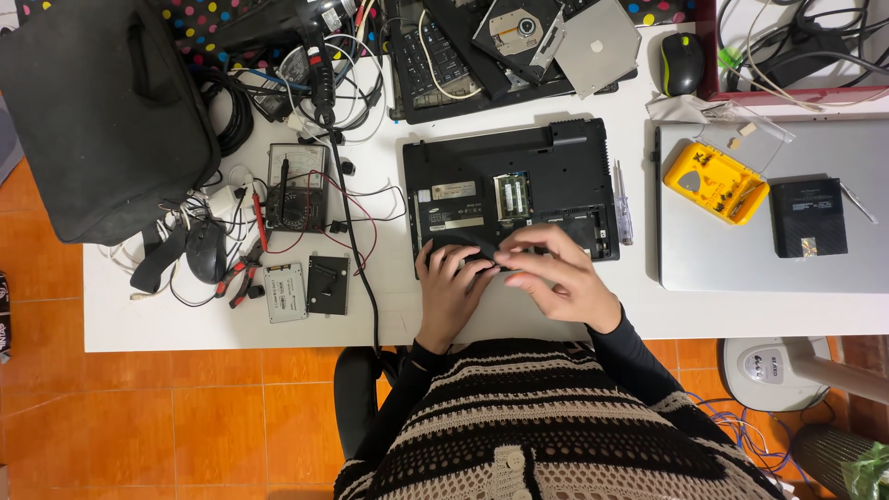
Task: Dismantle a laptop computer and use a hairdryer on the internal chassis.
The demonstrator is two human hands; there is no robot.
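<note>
The left hand (451,282) lies flat with fingers spread on the near edge of the upturned black plastic laptop base (509,190), seemingly steadying it. The right hand (556,273), at 3 o'clock of the left, has its grip pressed together at the fingertips on something small at that same edge; what it pinches is too small to tell. The base sits mid-worktop (139,324), its memory bay open. At 9 o'clock lie two flat grey drive units (306,287) and red-handled pliers (243,270); a black cable (356,241) runs between them and the base. At 3 o'clock rest a clear-handled screwdriver (620,204) and a yellow plastic bit case (715,181) on a closed silver laptop (732,250). At 12 o'clock lies a loose optical drive (519,32).
</note>
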